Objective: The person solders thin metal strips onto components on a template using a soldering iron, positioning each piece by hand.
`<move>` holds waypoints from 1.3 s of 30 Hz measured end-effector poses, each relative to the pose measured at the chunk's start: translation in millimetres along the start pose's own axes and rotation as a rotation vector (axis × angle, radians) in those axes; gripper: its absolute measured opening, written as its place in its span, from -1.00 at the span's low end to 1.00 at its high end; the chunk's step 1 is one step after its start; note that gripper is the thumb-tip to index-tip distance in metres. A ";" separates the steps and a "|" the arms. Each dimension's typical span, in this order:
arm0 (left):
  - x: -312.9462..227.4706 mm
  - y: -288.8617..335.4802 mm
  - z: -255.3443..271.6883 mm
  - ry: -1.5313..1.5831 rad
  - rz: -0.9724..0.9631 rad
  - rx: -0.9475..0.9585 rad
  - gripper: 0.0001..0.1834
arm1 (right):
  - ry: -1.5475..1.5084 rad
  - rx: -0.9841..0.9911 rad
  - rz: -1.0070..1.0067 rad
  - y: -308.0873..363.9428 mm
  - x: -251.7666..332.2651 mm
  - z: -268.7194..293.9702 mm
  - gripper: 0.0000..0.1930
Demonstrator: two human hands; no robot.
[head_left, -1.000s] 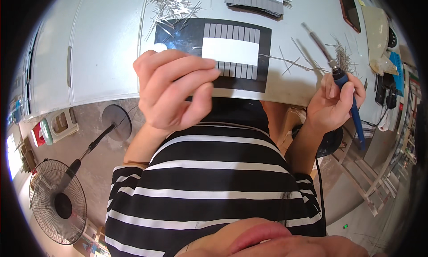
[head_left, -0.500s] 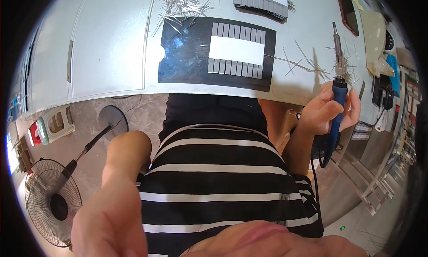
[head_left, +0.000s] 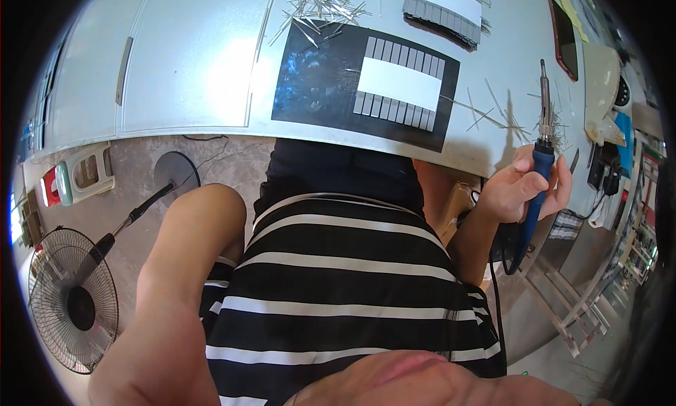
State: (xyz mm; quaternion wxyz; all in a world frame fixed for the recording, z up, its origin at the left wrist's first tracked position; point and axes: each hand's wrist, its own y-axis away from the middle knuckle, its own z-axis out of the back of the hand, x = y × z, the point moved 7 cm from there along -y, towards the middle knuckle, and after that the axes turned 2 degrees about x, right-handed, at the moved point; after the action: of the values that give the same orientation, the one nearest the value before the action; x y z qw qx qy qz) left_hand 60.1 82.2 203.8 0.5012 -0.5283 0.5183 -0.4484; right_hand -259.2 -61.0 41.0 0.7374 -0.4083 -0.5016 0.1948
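Note:
In my right hand (head_left: 524, 189) is a soldering iron (head_left: 538, 168) with a blue handle, its metal tip pointing up and away over the table's right side. My fingers are wrapped round the handle. My left hand (head_left: 148, 374) is raised close at the lower left edge, with its fingers out of the picture. On the table, a dark flat plate (head_left: 310, 89) carries a row of narrow grey strips (head_left: 394, 112) under a white band (head_left: 400, 84). A thin wire sticks out at each side of the strips. Several loose thin wires (head_left: 496, 114) lie between the plate and the iron.
A heap of thin metal wires (head_left: 320, 3) overlaps the plate's far edge. Behind stands a stack of similar grey strips (head_left: 440, 22). A phone (head_left: 563, 40) lies at the far right. On the floor at left are a fan (head_left: 74, 300) and a stool (head_left: 95, 172).
The view has shifted, so the table things sit further right. My left hand has gone lower, further out of the picture. My right hand still holds the soldering iron.

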 end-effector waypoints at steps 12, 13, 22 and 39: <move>9.1 1.4 -26.5 -0.545 -0.334 0.171 -0.70 | 0.082 0.021 0.011 -2.5 7.2 -1.7 -0.42; 10.6 1.2 -27.7 -0.485 -0.303 0.176 -0.70 | 0.071 0.031 0.003 -2.6 8.4 -3.1 -0.41; 11.2 6.6 -8.3 0.044 0.033 0.191 -0.81 | 0.060 -0.022 0.042 0.1 6.5 -1.1 -0.43; 75.8 144.8 -30.2 0.110 0.896 0.609 -0.75 | 0.024 0.080 0.031 4.7 12.8 -7.4 -0.53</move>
State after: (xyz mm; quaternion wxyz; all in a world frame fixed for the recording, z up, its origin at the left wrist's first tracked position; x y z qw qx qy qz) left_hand 20.4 10.4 59.2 0.7457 -0.0625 0.5649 -0.3478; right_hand -246.6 -52.4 43.5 0.7560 -0.3885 -0.4782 0.2210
